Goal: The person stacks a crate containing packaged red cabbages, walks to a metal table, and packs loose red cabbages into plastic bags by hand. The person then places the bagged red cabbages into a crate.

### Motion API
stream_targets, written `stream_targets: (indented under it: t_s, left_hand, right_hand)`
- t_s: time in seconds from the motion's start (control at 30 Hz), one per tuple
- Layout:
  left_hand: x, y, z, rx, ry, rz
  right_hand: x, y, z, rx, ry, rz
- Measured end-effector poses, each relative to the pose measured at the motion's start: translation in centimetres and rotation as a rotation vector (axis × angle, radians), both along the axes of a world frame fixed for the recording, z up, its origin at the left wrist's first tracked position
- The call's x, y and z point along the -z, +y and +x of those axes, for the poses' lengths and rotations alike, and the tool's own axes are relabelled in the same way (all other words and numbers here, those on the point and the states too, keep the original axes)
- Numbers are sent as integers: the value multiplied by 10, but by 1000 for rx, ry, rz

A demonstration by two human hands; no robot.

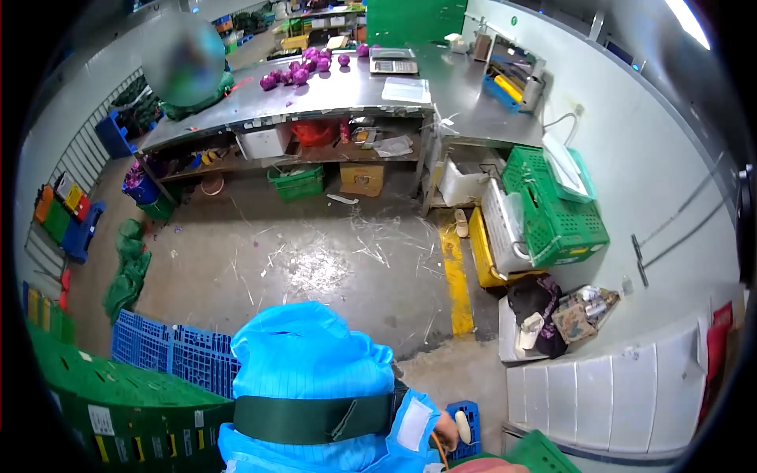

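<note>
A blue garment [315,363] with a dark green belt [315,419] fills the bottom middle. At its right, what looks like my left hand [447,430] comes past a cuff with a white patch; its fingers are mostly hidden. Close beside that hand is a long, pale, rounded object [463,427] over a small blue crate [473,408]; whether they touch I cannot tell. A thin orange strip [438,451] runs below the hand. Cut off by the lower edge, what seems to be my right hand [489,467] shows only as blurred skin near a green crate [544,453].
Purple round vegetables [300,74] and a scale [393,67] lie on the steel table [347,98] ahead. Green crates [552,209] stack along the right wall; more green crates [142,418] and a blue pallet [173,348] stand left. Scraps litter the floor [213,252].
</note>
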State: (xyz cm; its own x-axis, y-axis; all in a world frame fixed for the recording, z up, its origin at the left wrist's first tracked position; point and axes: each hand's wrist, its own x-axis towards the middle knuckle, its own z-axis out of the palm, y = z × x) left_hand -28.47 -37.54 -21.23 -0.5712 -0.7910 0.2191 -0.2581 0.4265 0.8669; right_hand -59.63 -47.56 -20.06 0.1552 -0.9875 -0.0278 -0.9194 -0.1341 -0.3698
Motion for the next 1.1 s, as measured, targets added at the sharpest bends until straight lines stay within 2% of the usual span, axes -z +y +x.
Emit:
stream_targets:
  t_s: [0.1,0.2,0.27,0.33,0.4,0.43,0.47,0.5,0.53,0.57,0.63,0.67,0.73,0.8,0.87,0.9,0.93,1.0,1.03,1.1]
  left_hand:
    - [-1,-38,75,92,165,-225]
    - [-40,-76,117,29,306,-491]
    - [-91,-98,156,-23,218,-608]
    - [-108,-120,183,-33,50,-615]
    - [-97,-163,237,-99,-128,-715]
    - [-60,-197,258,-214,-135,-773]
    - [-44,-222,278,-335,-178,-797]
    - [-33,-244,297,-458,-219,-820]
    - [-24,-269,318,-581,-257,-840]
    - [-25,-291,344,-549,-290,-727]
    - [-44,-329,403,-480,-519,-522]
    - [-46,-334,426,-424,-640,-389]
    - [-35,-369,470,-629,-733,-418]
    - [-64,-385,551,-735,-626,-573]
    - [-78,-400,614,-855,-562,-735]
    - [-87,-404,637,-890,-572,-776]
    - [-86,-414,663,-894,-580,-836]
    - [-80,-441,713,-905,-569,-957]
    - [-85,-452,734,-887,-566,-990]
    - [-99,-468,768,-853,-499,-1067]
  right_hand:
    - [-4,4,94,-16,21,-9]
    - [-23,-1,169,-47,39,15]
    - [-41,-13,210,-76,42,30]
    - [-57,-37,253,-125,53,50]
    - [-65,-80,325,-192,77,45]
    - [-61,-109,370,-271,96,-16]
    - [-64,-143,396,-356,149,-81]
    - [-57,-168,428,-467,-1,-309]
    - [-55,-195,461,-571,-1,-336]
    - [-61,-228,497,-686,7,-361]
    - [-69,-284,569,-812,72,-378]
    - [-63,-290,602,-810,108,-345]
    - [-84,-320,660,-898,133,-283]
    - [-130,-355,742,-1025,161,-161]
    - [-185,-417,802,-1282,175,-22]
    - [-214,-443,830,-1300,193,40]
    - [-241,-458,864,-1181,47,123]
    - [-240,-533,939,-984,-134,-135]
    - [-232,-580,973,-852,-59,-411]
    - [-224,-667,1008,-795,-35,-486]
